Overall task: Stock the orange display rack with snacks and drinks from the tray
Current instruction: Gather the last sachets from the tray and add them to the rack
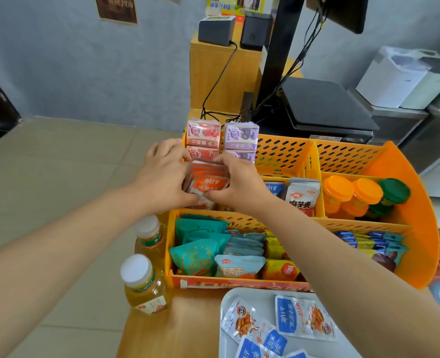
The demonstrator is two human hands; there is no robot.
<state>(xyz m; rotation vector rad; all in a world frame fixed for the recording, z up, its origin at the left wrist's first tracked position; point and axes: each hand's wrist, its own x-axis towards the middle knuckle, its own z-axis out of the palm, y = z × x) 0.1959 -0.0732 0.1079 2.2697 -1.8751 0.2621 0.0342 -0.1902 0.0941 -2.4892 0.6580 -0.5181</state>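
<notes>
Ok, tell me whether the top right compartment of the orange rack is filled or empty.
Empty: only the perforated orange back wall shows in the top right compartment.

Your left hand (pixel 162 177) and right hand (pixel 235 183) are bare: no gloves, rings or watch in view. Both your forearms are uncovered up to the frame edge, no sleeve visible. Fingernails look short and unpainted.

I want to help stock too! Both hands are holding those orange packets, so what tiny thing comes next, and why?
Probably lower the orange packets into the rack's middle-left compartment and let go: both the left hand and right hand already hold the stack over it.
</notes>
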